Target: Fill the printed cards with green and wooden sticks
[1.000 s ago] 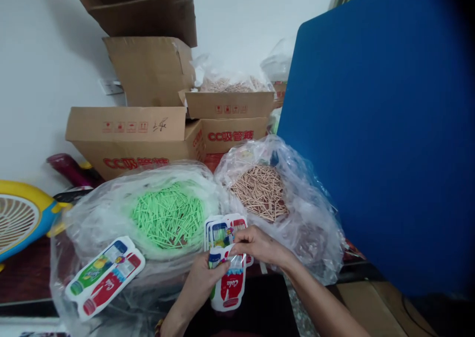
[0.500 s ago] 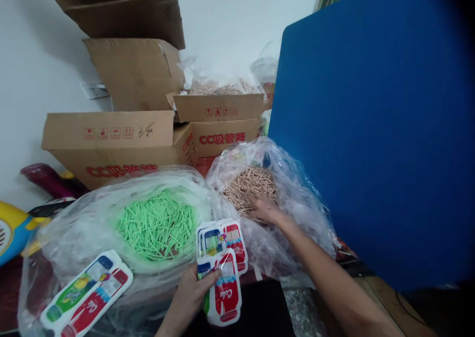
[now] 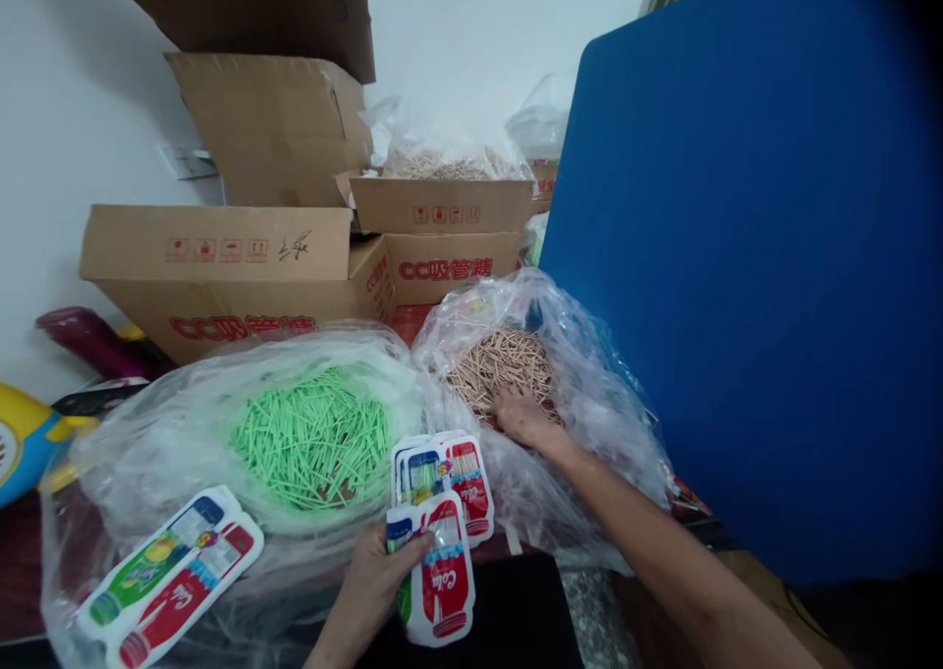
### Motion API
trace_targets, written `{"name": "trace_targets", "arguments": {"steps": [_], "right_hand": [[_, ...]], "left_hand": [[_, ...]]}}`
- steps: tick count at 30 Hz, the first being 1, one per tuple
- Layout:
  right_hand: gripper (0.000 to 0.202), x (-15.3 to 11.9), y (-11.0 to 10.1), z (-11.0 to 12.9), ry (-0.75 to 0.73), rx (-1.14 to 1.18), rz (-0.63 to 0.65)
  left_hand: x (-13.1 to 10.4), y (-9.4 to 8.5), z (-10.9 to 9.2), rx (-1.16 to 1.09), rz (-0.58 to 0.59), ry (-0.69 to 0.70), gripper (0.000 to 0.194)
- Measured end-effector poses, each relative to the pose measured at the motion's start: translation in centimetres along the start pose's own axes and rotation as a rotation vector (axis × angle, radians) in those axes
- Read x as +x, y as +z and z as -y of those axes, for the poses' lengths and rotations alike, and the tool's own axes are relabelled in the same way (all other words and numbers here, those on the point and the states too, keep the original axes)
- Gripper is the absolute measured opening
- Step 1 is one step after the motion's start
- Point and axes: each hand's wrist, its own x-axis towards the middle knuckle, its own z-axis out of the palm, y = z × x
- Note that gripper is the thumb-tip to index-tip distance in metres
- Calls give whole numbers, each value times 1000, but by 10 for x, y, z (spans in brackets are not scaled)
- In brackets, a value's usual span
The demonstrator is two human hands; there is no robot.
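My left hand (image 3: 383, 573) pinches a printed candy packet (image 3: 446, 576) with a red Cola bottle and a green bottle side, thumb on its front. Right behind it lies a small stack of similar packets (image 3: 471, 487) with straws showing through their windows. My right hand (image 3: 525, 416) rests in a heap of thin brown candy straws (image 3: 505, 360), inside an opened clear plastic bag (image 3: 589, 394). Its fingers curl down among the straws, and the fingertips are partly hidden. To the left, green candy straws (image 3: 313, 438) lie heaped in another clear bag (image 3: 169, 428).
More packets (image 3: 173, 576) lie on the left bag's plastic. Behind stand cardboard boxes (image 3: 221, 247), one holding a bag of brown straws (image 3: 449, 163). A tall blue panel (image 3: 737, 286) blocks the right side. A yellow-and-blue object (image 3: 26, 448) is at far left.
My right hand stays in the brown straws, with its fingers now more curled. My left hand and its packet have shifted slightly left. The camera view has moved a little.
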Motion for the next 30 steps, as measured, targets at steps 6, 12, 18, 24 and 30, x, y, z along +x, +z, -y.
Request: {"name": "trace_targets", "arguments": {"steps": [6, 12, 18, 24, 30], "right_hand": [[17, 0, 0, -22, 109, 330, -63], [21, -5, 0, -30, 226, 849, -207], [31, -9, 17, -12, 277, 1325, -291], [35, -15, 25, -7, 313, 1537, -336], [32, -22, 20, -2, 262, 1547, -413]], "left_hand": [[-3, -3, -1, -72, -23, -17, 28], [-3, -3, 3, -44, -33, -37, 32], [-4, -2, 3, -16, -32, -34, 33], [-4, -1, 5, -31, -27, -34, 32], [0, 1, 5, -66, -3, -80, 32]]}}
